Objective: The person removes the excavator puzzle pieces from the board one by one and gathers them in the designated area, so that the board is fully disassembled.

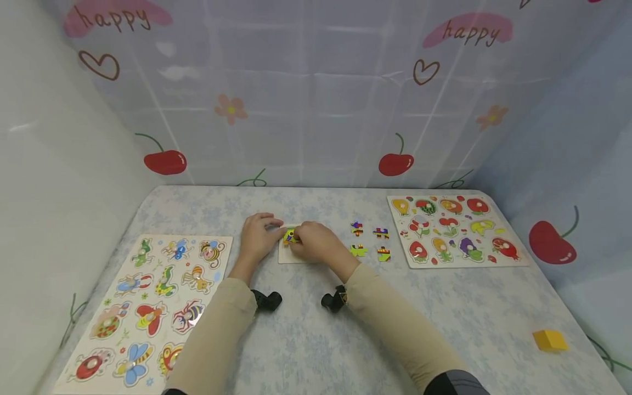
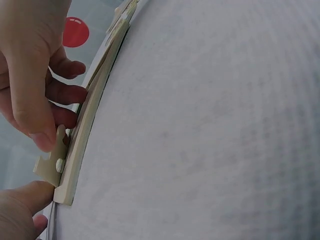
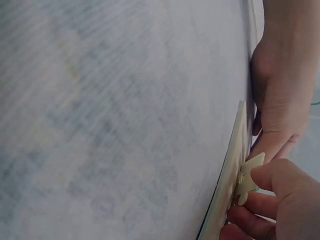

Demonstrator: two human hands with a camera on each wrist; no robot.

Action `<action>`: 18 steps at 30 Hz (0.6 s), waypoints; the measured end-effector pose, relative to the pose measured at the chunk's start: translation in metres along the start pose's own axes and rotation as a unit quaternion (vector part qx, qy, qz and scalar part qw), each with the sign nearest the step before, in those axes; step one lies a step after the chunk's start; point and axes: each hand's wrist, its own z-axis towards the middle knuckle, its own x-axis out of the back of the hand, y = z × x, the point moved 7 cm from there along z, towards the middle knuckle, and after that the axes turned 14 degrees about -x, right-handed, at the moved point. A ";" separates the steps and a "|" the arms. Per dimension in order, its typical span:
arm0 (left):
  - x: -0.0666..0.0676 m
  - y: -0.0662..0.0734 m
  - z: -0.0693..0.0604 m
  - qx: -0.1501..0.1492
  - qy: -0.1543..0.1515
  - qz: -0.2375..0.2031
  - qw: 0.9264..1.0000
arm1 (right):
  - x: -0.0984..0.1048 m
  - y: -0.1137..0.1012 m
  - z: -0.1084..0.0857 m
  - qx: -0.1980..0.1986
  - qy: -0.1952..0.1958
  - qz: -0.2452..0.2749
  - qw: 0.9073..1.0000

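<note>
A small pale puzzle board (image 1: 288, 258) lies flat on the table in front of me. My right hand (image 1: 316, 241) pinches a yellow-green jigsaw piece (image 1: 289, 236) over it. In the right wrist view, the piece (image 3: 250, 176) stands tilted off the board (image 3: 231, 160), gripped between thumb and fingers. My left hand (image 1: 258, 240) is at the board's left side, its fingers reaching its upper left edge. The left wrist view shows a left finger (image 2: 36, 194) touching by the board's corner, beside the tilted piece (image 2: 51, 167). The right hand hides part of the board.
Several loose jigsaw pieces (image 1: 359, 250) lie right of the board. A fruit puzzle board (image 1: 461, 263) is at the back right, an insect puzzle board (image 1: 163, 236) at the left. A yellow block (image 1: 549, 340) sits near the right edge. A printed curtain (image 1: 316, 131) hangs behind the table.
</note>
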 end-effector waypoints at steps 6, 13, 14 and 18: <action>-0.001 0.000 0.000 0.003 0.004 -0.003 1.000 | -0.007 0.005 0.003 -0.033 -0.012 0.039 0.999; 0.000 0.001 -0.001 0.006 0.008 -0.003 1.000 | -0.011 0.011 0.004 -0.057 -0.041 0.098 0.993; 0.000 0.002 -0.001 0.007 0.007 -0.003 1.000 | -0.012 0.011 0.004 -0.059 -0.046 0.102 0.992; 0.000 0.001 0.000 0.010 0.002 0.000 1.000 | -0.013 0.013 0.003 -0.066 -0.059 0.112 0.990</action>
